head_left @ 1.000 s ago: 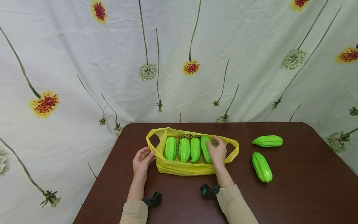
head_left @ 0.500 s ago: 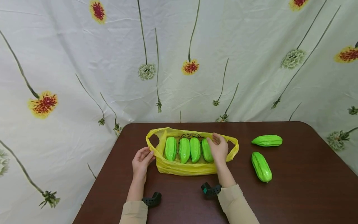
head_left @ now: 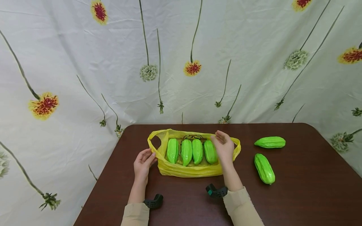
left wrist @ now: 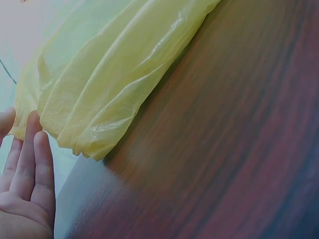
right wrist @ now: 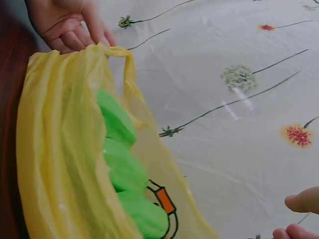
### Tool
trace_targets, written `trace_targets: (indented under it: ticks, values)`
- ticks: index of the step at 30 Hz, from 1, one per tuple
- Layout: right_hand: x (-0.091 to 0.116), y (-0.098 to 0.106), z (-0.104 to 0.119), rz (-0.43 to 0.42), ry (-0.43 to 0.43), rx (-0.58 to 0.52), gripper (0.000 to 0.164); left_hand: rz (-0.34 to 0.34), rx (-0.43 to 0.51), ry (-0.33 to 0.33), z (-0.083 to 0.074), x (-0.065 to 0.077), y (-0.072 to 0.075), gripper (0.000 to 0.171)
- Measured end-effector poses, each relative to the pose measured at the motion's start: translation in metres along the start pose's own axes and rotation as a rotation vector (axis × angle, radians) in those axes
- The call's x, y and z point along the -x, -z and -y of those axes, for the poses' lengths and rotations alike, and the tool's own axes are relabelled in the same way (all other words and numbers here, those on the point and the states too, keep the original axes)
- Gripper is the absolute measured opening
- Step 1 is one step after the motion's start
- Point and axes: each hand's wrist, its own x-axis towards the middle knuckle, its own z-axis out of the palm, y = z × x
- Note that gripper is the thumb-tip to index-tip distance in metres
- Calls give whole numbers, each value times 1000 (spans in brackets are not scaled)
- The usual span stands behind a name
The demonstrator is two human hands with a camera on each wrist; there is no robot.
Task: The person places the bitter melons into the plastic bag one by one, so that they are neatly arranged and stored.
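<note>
A yellow plastic bag (head_left: 189, 171) lies with its mouth spread wide on the table. Several bright green ridged gourds (head_left: 172, 151) are lined up side by side inside it. My left hand (head_left: 142, 166) pinches the bag's left handle edge between thumb and fingers, as the right wrist view also shows. Over the bag's right end is my right hand (head_left: 224, 149), fingers relaxed and holding nothing. It is close to the rightmost gourd in the bag (head_left: 210, 152) and covers part of the right handle. In the right wrist view its fingertips (right wrist: 305, 200) appear apart from the bag.
Two more green gourds lie on the dark brown table (head_left: 305, 188) right of the bag: one sideways gourd (head_left: 270, 142) farther back, one slanted gourd (head_left: 264, 169) nearer. A flower-printed white cloth (head_left: 254, 47) hangs behind the table. Each wrist wears a black device (head_left: 154, 201).
My right hand has let go of the rightmost gourd, leaving it in the bag, and moved a little up and right. The left hand has stayed at the bag's left handle.
</note>
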Motion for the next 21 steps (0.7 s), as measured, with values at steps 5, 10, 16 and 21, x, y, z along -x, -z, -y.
trace_targets:
  ticks: [5,10,16,21]
  values:
    - [2,9,13,16,15,-21,41,-3,-5,-20,2,0,1,34]
    - [2,19,21,3,49,-27,41,-3,-5,-31,2,0,1,32]
    - [3,31,28,-19,63,-24,41,0,-5,-7,1,0,0,36]
    - [2,42,33,-36,64,-23,41,0,-14,-5,1,0,0,36]
